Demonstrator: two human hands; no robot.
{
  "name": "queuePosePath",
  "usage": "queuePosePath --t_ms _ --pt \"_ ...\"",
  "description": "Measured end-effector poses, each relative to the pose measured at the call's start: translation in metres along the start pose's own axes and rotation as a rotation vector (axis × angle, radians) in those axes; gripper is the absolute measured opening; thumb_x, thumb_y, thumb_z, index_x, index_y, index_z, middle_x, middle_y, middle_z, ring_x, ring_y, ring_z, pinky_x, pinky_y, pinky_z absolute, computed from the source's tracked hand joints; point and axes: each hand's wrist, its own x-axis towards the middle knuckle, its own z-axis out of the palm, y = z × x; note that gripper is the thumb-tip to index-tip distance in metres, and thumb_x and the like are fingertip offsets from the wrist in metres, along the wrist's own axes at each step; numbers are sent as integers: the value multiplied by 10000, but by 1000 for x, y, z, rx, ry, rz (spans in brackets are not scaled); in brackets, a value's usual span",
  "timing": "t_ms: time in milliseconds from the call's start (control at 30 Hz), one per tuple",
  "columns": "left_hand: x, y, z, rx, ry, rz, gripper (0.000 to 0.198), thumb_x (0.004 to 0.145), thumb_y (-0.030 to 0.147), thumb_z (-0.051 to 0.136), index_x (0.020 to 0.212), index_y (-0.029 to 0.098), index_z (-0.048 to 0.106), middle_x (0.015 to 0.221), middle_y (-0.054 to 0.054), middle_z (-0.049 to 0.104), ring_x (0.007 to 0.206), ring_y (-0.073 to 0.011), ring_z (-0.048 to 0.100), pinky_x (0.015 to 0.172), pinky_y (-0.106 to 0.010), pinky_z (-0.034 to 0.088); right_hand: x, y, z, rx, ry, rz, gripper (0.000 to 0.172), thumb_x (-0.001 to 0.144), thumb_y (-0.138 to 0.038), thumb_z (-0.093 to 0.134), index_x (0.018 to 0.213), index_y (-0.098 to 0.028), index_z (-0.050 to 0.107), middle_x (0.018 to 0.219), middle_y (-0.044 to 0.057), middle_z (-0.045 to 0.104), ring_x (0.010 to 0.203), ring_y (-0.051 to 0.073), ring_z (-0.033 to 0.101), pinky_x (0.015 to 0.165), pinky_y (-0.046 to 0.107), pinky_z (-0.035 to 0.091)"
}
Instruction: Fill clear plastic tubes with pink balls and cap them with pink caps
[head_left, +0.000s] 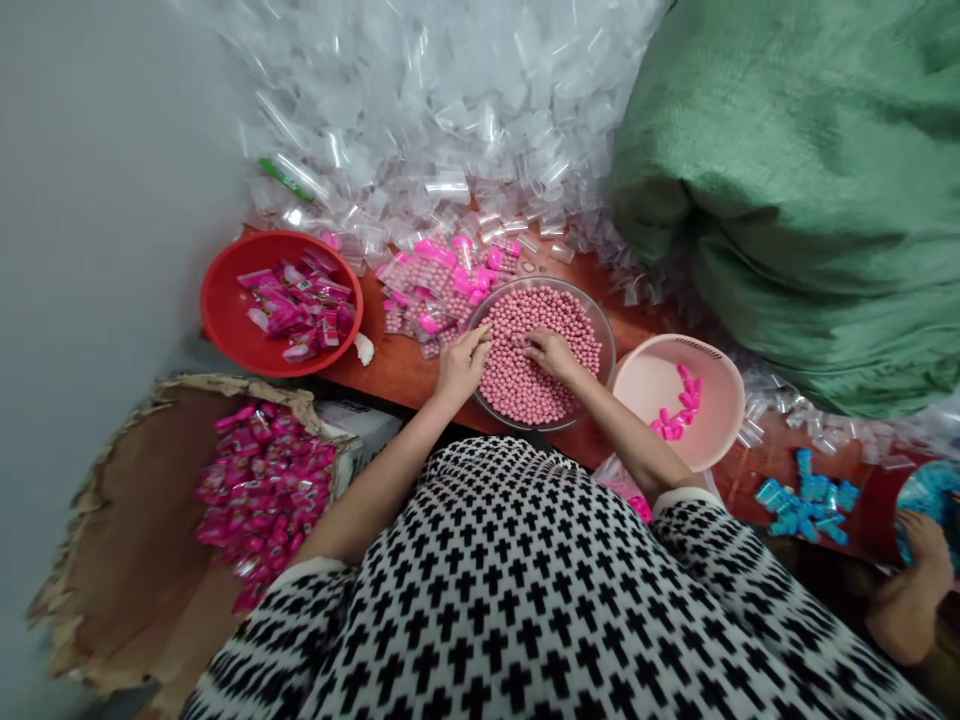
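Observation:
A clear round bowl (609,345) full of small pink beads (536,395) stands in front of me. My left hand (461,365) is over its left rim, fingers stretched toward the beads and slightly apart; I make out nothing in them. My right hand (553,354) reaches in from the right with bent fingers down at the beads. Its fingertips are partly hidden, so whatever they pinch cannot be made out. Behind the bowl's left side lies a heap of clear tubes filled with beads (439,280), with bright pink caps.
Left are a red basin (217,330) of pink packets and a torn carton (112,560) of pink pieces. Right is a pale pink basin (637,375) with pink caps. Empty clear tubes (450,120), a green sack (795,200), blue pieces (806,500) and another person's hand (924,550) surround the workplace.

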Motion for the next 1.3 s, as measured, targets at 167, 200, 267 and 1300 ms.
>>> queuePosePath --t_ms 167,200,267,1300 --pt "-4 5 23 -222 -189 -52 489 791 250 645 1268 161 593 1208 -108 680 1068 -220 662 963 -368 514 -28 8 7 645 170 -58 270 795 -400 661 946 -183 604 866 9 637 825 163 600 806 312 501" --pt "-4 7 29 -268 -216 -55 480 788 273 650 1254 165 606 1201 -100 685 1080 -222 657 970 -366 511 -34 7 7 713 174 -73 320 771 -434 688 959 -193 595 857 0 632 817 160 601 791 305 509" --pt "-4 14 39 -342 -238 -68 420 795 325 646 1181 161 658 1139 -86 711 1056 -223 662 965 -366 512 -47 3 2 768 185 -96 441 730 -469 733 1047 -210 569 853 -10 623 808 153 608 769 289 518" --pt "-11 23 78 -618 -381 -228 467 593 440 814 920 183 603 917 -35 682 850 -177 668 794 -314 561 -98 2 -19 726 417 -90 155 759 -269 705 871 -165 673 798 -28 670 763 110 595 745 223 459"
